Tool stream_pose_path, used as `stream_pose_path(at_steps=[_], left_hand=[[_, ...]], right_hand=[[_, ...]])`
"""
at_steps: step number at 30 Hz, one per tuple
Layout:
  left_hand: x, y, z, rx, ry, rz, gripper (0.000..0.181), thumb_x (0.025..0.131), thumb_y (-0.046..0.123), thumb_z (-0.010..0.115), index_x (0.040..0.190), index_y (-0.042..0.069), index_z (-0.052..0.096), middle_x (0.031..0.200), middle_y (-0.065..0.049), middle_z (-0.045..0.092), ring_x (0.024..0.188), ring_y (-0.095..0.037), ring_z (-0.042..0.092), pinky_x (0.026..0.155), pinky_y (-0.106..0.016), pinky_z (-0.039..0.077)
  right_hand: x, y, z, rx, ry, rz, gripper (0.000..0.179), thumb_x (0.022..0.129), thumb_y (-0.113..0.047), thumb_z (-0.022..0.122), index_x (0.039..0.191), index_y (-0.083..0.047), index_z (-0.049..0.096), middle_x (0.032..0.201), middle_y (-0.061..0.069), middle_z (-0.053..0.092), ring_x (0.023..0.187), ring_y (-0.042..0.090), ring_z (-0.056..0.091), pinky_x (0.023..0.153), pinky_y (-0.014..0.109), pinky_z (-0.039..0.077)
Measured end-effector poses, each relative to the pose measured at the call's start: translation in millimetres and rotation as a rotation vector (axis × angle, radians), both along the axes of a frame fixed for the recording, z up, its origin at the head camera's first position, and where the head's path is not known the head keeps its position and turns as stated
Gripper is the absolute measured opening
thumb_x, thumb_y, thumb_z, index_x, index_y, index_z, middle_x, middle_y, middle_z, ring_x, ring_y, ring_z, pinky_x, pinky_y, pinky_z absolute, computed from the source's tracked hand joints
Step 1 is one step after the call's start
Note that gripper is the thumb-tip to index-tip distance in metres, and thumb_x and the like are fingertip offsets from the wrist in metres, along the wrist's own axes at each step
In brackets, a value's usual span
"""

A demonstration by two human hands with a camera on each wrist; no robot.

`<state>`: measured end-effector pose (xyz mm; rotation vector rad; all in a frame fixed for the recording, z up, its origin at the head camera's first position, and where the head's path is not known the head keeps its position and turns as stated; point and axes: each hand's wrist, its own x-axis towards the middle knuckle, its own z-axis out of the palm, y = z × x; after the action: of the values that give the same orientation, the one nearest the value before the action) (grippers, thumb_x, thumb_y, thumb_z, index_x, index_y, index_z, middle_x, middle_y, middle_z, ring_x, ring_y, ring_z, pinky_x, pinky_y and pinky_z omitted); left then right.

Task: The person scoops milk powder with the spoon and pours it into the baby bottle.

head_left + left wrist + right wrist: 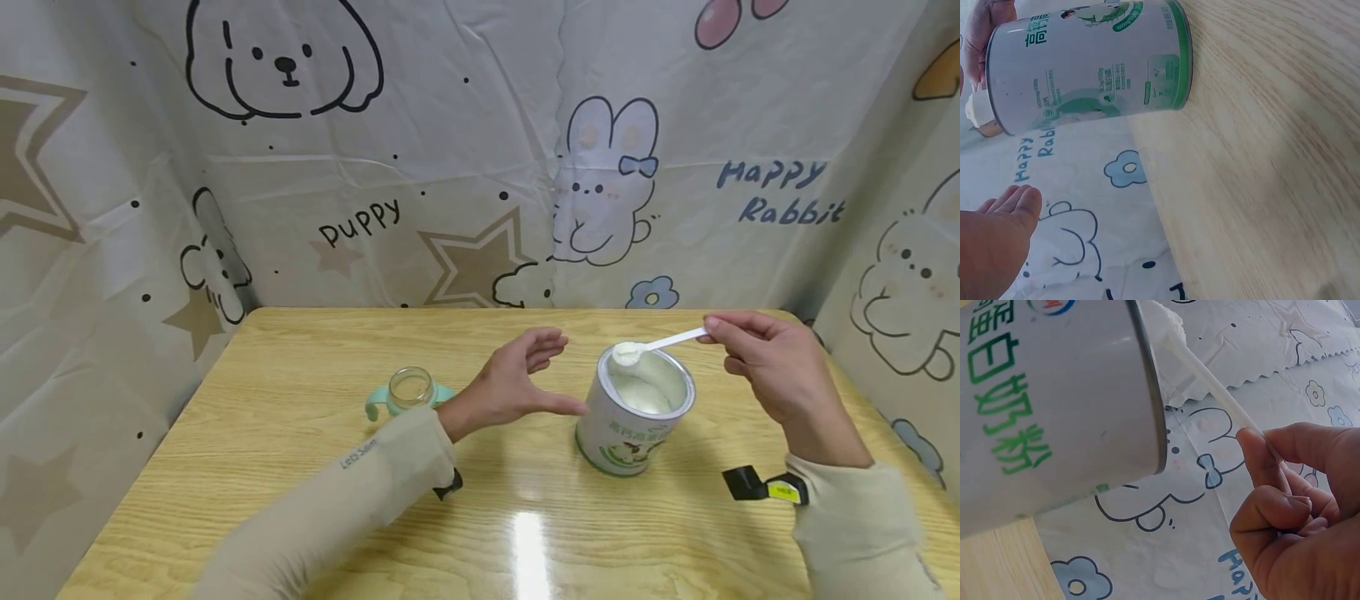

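A white milk powder can [611, 429] with green print stands lidless on the table, pale powder [645, 396] inside it. My right hand [780, 367] pinches the end of a long white handle between thumb and forefinger; it belongs to a measuring scoop [675, 338]. Heaped with powder, the scoop's bowl is over the can's far rim; in the right wrist view the handle [1216, 387] slants down to the fingertips. To the can's left, my left hand [517, 383] has its thumb and fingers spread apart and holds nothing. Whether its thumb touches the can I cannot tell.
Behind my left forearm stands a baby bottle [411, 387] without a cap, with mint green handles. A wooden table [300, 358] carries everything. Printed cloth [465, 167] hangs along its back and sides.
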<state>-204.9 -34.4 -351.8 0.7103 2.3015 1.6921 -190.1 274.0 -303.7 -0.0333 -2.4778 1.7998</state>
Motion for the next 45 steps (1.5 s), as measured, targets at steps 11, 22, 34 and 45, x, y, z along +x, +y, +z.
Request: stream_pose_path(at_steps=[11, 22, 34, 45], left_hand=[[-0.8, -18.7, 3.9, -0.001, -0.038, 0.014, 0.089, 0.075, 0.01, 0.089, 0.149, 0.004, 0.04, 0.15, -0.01, 0.047, 0.138, -0.021, 0.045, 0.11, -0.028, 0.041], [-2.0, -45.8, 9.7, 0.027, -0.039, 0.009, 0.087, 0.078, 0.005, 0.086, 0.15, 0.001, 0.037, 0.15, -0.011, 0.046, 0.139, -0.023, 0.044, 0.113, -0.034, 0.039], [-1.1, -74.0, 14.9, 0.044, -0.027, 0.029, 0.086, 0.078, 0.003, 0.086, 0.149, 0.001, 0.038, 0.149, -0.012, 0.047, 0.138, -0.024, 0.045, 0.114, -0.034, 0.038], [2.8, -100.7, 17.9, 0.023, -0.004, 0.064, 0.085, 0.078, 0.001, 0.085, 0.148, -0.004, 0.037, 0.148, -0.018, 0.047, 0.138, -0.029, 0.045, 0.113, -0.037, 0.038]], right_hand=[[-1.8, -19, 3.7, -0.24, 0.017, 0.051, 0.012, 0.095, -0.017, 0.071, 0.088, -0.025, 0.077, 0.084, -0.01, 0.071, 0.072, 0.007, 0.049, 0.06, 0.014, 0.052], [-3.4, -37, 3.4, -0.193, 0.019, 0.055, 0.011, 0.095, -0.02, 0.072, 0.089, -0.028, 0.076, 0.084, -0.011, 0.071, 0.074, 0.008, 0.051, 0.062, 0.015, 0.052], [-7.8, -62, 7.3, -0.099, 0.025, 0.06, 0.006, 0.095, -0.026, 0.072, 0.091, -0.031, 0.073, 0.082, -0.014, 0.071, 0.074, 0.006, 0.054, 0.062, 0.016, 0.052], [-13.6, -88, 9.8, -0.078, 0.015, 0.105, 0.015, 0.096, -0.025, 0.07, 0.105, -0.012, 0.072, 0.082, -0.015, 0.071, 0.074, 0.005, 0.054, 0.061, 0.017, 0.051]])
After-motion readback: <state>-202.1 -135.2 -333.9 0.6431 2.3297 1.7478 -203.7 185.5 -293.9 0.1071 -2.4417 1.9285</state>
